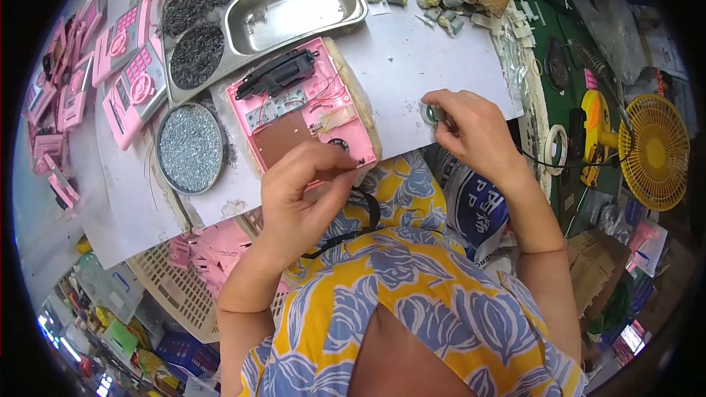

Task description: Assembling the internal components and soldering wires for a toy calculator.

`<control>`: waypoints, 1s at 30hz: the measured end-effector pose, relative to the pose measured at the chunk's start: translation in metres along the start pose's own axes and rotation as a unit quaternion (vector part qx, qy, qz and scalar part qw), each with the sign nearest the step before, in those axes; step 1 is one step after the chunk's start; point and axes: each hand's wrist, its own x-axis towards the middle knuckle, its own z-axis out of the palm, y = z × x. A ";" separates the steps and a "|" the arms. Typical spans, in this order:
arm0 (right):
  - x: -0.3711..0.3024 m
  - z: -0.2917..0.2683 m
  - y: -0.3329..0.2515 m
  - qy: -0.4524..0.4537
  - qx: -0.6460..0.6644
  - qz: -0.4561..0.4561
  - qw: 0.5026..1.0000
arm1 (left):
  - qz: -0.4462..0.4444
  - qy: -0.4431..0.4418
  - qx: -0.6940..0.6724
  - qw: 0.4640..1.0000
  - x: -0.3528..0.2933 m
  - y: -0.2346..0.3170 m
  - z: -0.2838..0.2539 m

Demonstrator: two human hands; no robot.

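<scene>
A pink plastic housing lies inner side up on a padded rest in front of me. It holds a black mechanism, a grey part with grey buttons, a brown board and thin red wires. My left hand is over its near edge, thumb and fingers pinched together at the near right corner. A tiny dark piece shows by those fingertips; whether they grip it is unclear. To the right, above the white table, my right hand is closed around a small grey-green rounded piece, partly hidden by the fingers.
A round dish of small silvery screws stands left of the housing. Behind is a steel tray with black small parts. Small motors are heaped at the back. Pink keypad units crowd the left; a yellow fan stands right.
</scene>
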 end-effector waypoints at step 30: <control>0.001 0.006 -0.067 0.006 0.435 0.038 0.900 | 0.129 0.043 0.111 0.984 -0.003 -0.004 0.015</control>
